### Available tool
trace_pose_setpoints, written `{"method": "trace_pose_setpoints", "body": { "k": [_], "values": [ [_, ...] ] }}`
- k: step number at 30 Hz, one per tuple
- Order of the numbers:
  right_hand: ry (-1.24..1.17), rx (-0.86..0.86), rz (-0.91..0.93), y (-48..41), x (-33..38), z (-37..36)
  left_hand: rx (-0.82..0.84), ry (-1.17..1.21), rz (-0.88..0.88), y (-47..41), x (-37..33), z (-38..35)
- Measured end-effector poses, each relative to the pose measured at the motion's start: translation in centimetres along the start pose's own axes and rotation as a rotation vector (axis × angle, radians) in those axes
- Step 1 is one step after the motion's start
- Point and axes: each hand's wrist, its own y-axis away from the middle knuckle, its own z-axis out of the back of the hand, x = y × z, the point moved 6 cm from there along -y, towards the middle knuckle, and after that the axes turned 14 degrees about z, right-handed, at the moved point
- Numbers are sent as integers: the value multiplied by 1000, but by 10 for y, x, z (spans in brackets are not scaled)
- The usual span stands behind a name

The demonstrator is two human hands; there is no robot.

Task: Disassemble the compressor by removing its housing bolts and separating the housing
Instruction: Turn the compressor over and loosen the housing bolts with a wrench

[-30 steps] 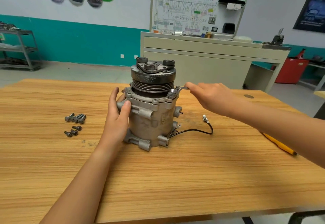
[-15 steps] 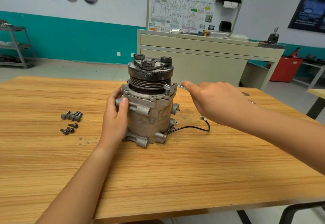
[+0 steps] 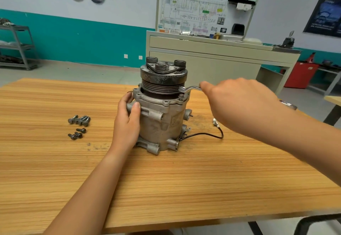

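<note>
Wooden counter (image 3: 184, 188) is carrying the compressor (image 3: 166, 109), which is standing upright near its middle with the grooved pulley (image 3: 163, 81) on top. We are steadying it with our left hand (image 3: 127, 122): the grip is wrapping round the left side of the housing (image 3: 156, 127), thumb pressing on its front. Our right hand (image 3: 238, 103) is holding a wrench (image 3: 191, 88), the grip closing narrowly round the handle, while the wrench head is sitting over a bolt (image 3: 181, 96) at the right corner of the housing's rim. Loose bolts (image 3: 79, 120) are lying in two small groups on the counter, left of the compressor and well apart from it. A black wire (image 3: 204, 134) is trailing from the base to the right. A metal shelf rack (image 3: 20, 46) by the far wall is holding dark parts we cannot make out. Compared with half a second ago, we are seeing the compressor, the loose bolts and both hands staying where they were, and the wrench is remaining on the same bolt.
</note>
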Motion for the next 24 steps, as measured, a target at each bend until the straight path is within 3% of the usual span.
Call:
{"method": "trace_pose_setpoints", "body": {
  "k": [7,14,24],
  "values": [
    [-39,32,10,-5,4,-9,-85,-174,-104,9,-6,2],
    [-15,160,131,-19,16,4,-110,-224,-146,11,-8,4],
    [-39,244,113,-12,15,-7,-140,-205,-115,9,-4,9]
  ]
}}
